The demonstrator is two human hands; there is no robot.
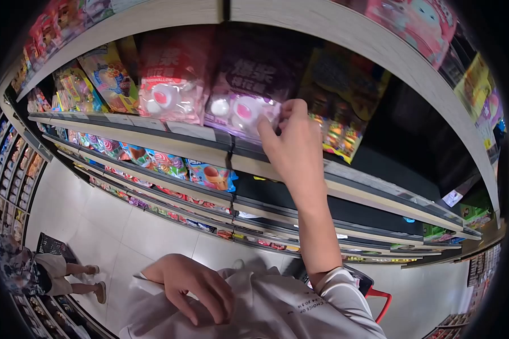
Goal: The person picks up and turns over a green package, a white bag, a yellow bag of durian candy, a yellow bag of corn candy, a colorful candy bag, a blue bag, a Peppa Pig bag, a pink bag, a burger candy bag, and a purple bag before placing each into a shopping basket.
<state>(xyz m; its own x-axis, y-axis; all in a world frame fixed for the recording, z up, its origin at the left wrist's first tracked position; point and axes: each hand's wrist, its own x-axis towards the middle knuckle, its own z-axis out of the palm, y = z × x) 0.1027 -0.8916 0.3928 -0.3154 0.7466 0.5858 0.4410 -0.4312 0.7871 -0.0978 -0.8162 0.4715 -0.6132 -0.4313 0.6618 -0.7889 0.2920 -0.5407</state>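
My right hand (288, 133) reaches up to the shelf, with thumb and fingers apart at the lower right corner of a purple marshmallow bag (246, 107); whether the fingertips touch it is hard to tell. Left of that bag stands a pink and red marshmallow bag (169, 96). To the right of my right hand is a yellow candy pack (342, 135). My left hand (201, 291) hangs low in front of my shirt, fingers apart and holding nothing.
Lower shelves carry candy bags, among them a blue pack (210, 175). Above runs a pale shelf edge (322, 25). Another person (54, 274) stands at the lower left by a dark basket (54, 246). A red handle (383, 305) shows at the lower right.
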